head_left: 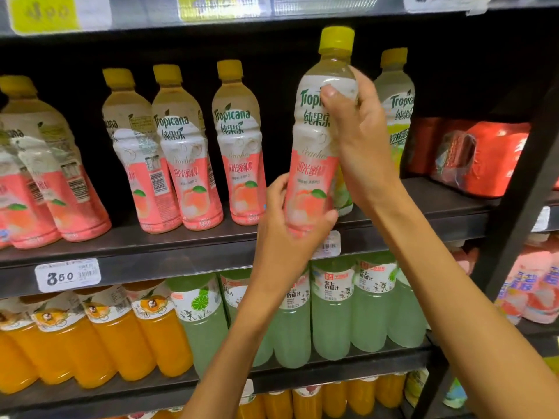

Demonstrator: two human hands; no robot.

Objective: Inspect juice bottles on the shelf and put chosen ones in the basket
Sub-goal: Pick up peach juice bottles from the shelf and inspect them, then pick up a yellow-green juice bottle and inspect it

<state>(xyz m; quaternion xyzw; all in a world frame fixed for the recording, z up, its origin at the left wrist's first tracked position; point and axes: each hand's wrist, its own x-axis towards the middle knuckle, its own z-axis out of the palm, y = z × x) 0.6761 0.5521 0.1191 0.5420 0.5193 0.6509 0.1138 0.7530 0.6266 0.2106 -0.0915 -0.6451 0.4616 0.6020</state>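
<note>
I hold a Tropicana peach juice bottle (pixel 313 152) with a yellow cap and pink label upright in front of the middle shelf (pixel 181 255), its front label facing me. My left hand (pixel 287 225) cups its base from below. My right hand (pixel 357 131) wraps its upper part from the right, thumb across the label. Several more peach bottles (pixel 239 146) stand in a row on the shelf to the left. A lime-green Tropicana bottle (pixel 396 110) stands just behind my right hand. No basket is in view.
The shelf below carries orange juice bottles (pixel 99 337) on the left and pale green lime drinks (pixel 332 309) on the right. Red wrapped packs (pixel 484 155) lie at the right of the middle shelf. A black shelf upright (pixel 520 189) runs down the right side. A price tag (pixel 68 275) reads 350.
</note>
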